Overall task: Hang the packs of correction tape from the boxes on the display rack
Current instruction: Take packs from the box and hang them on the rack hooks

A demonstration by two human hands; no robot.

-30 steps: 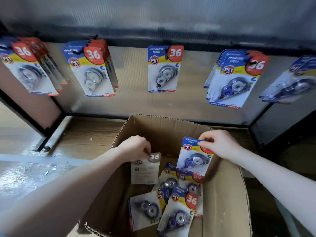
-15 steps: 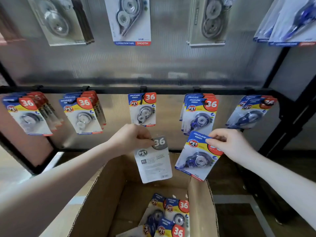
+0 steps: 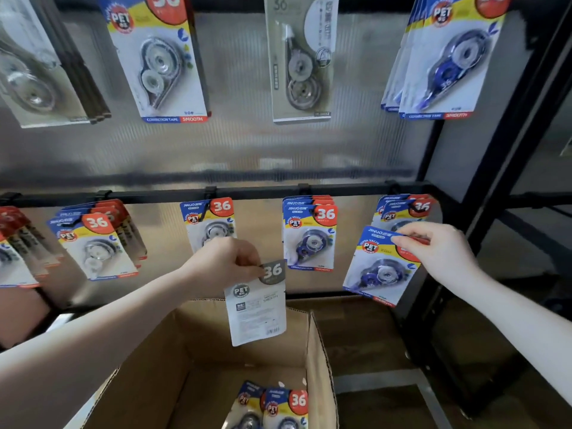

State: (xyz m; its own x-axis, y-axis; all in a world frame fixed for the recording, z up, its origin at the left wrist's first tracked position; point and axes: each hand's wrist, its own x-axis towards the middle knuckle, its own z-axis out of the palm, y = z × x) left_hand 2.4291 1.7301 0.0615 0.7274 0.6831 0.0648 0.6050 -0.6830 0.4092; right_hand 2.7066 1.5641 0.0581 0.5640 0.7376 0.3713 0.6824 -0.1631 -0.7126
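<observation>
1. Ribbed translucent panels back a black display rack (image 3: 312,191); its upper row carries large packs of correction tape, and a black rail across the middle carries a lower row of smaller packs with red "36" badges.
2. Lower row, from the rack's left edge to its right: a stack cut off by the picture's edge; a fanned stack (image 3: 93,243) of clear dispensers; a single pack (image 3: 208,218) at the middle; a neat stack (image 3: 309,235) of blue dispensers; a last stack (image 3: 402,210) near the right post.
3. Left hand (image 3: 227,263) is curled, pinching the top corner of a pack turned back-side out (image 3: 255,305); the pack shows a grey "36" badge and white printed card; it hangs down from the fingers, just below the single pack and above the box's far wall.
4. Right hand (image 3: 439,252) pinches the top edge of a blue pack (image 3: 380,267) between thumb and fingers; the pack faces forward, tilted, in front of and just under the last stack by the rack's right post.
5. Open cardboard box (image 3: 318,366) sits below the hands at the foot of the rack; more packs (image 3: 278,407) lie at its bottom near the right wall, partly cut off by the picture's lower edge.
</observation>
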